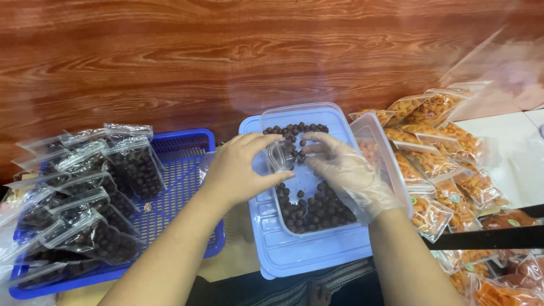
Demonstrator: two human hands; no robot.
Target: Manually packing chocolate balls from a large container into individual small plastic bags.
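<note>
My left hand (241, 170) is bare and pinches a small clear plastic bag (279, 155) over a clear plastic container (334, 119). The container holds several dark brown round balls (317, 212). My right hand (345, 170) wears a thin clear glove and hovers over the container, fingers at the bag's mouth with a few balls around them. The container sits on a light blue lid (294, 252).
A blue basket (181, 164) at left holds several filled bags of dark balls (93, 192). Bags of orange snacks (447, 164) lie piled at right. A second clear container (379, 153) leans beside the first. A wooden wall (226, 51) stands behind.
</note>
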